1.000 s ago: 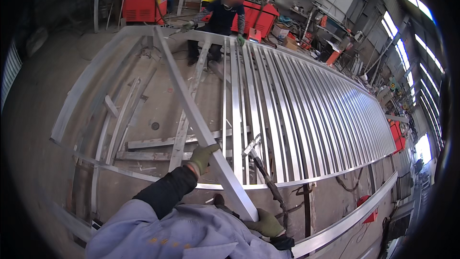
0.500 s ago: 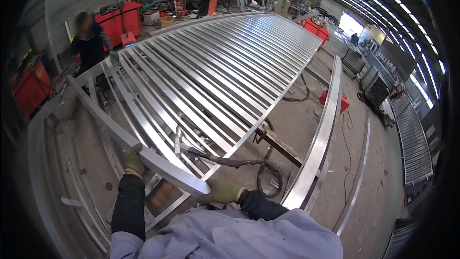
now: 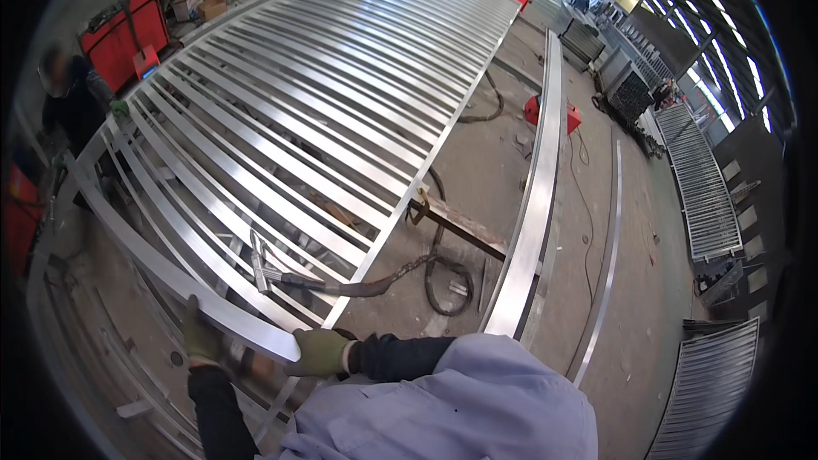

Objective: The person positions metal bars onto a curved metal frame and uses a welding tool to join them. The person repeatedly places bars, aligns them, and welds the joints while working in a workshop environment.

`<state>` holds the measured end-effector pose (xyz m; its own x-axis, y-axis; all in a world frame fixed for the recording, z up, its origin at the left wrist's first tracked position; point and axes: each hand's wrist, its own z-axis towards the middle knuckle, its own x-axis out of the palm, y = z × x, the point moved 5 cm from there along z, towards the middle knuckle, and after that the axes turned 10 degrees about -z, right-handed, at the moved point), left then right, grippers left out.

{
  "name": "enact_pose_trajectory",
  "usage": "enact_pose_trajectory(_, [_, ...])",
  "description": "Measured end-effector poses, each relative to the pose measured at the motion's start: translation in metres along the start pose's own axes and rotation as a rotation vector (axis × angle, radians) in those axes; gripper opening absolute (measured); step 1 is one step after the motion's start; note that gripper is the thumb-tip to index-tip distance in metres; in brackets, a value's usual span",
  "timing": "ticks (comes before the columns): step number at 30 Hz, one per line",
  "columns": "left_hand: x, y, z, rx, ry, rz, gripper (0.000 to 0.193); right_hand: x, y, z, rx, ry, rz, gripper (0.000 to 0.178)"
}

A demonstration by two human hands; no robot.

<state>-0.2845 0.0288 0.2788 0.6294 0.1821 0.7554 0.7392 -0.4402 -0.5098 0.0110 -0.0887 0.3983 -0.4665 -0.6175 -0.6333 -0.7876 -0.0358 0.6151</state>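
A long silver metal bar (image 3: 158,266) stretches from the far left to just in front of me, along the near end of a large slatted metal panel (image 3: 341,262). My left hand (image 3: 201,334), in an olive work glove, is closed on the bar's near side, with some fingers hidden. Also gloved, my right hand (image 3: 322,352) grips the bar's near end. Close beyond, a tool with a metal head (image 3: 259,262) and thick dark cable (image 3: 375,287) lies across the panel's slats, resembling a welding torch.
Another person (image 3: 72,98) stands at the panel's far left corner. A wide metal beam (image 3: 530,230) runs along the right. Red cabinets (image 3: 128,34) stand at the back left. Looped cable (image 3: 434,302) hangs beside the panel. Slatted panels (image 3: 699,183) line the far right.
Both hands stay on the bar. The whole scene has shifted left and upward as my view turned right and down. The bar's near end sits slightly closer to the panel's corner.
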Motion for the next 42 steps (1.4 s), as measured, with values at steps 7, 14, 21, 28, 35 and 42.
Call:
enact_pose_trajectory(7, [0.059, 0.103, -0.094, -0.074, -0.142, 0.068, 0.067, 0.025, 0.02, 0.065, -0.021, -0.112, 0.059, 0.074])
enact_pose_trajectory(14, [-0.038, 0.074, -0.114, -0.133, -0.248, 0.106, 0.061, 0.089, 0.052, 0.122, -0.105, -0.143, -0.033, 0.062])
enact_pose_trajectory(21, [-0.117, 0.064, -0.105, -0.154, -0.514, -0.109, 0.047, 0.124, -0.015, 0.163, 0.016, -0.021, 0.475, 0.048])
enact_pose_trajectory(28, [-0.222, 0.123, -0.111, -0.097, -0.587, 0.1, 0.061, 0.187, -0.065, 0.162, 0.166, -0.021, 0.318, 0.034])
enact_pose_trajectory(35, [-0.237, 0.165, -0.086, -0.145, -0.502, 0.37, 0.074, 0.213, -0.109, 0.185, 0.067, -0.152, -0.066, 0.043])
enact_pose_trajectory(42, [-0.241, 0.184, -0.077, -0.182, -0.332, 0.569, 0.046, 0.232, -0.1, 0.208, 0.173, -0.155, 0.131, 0.057])
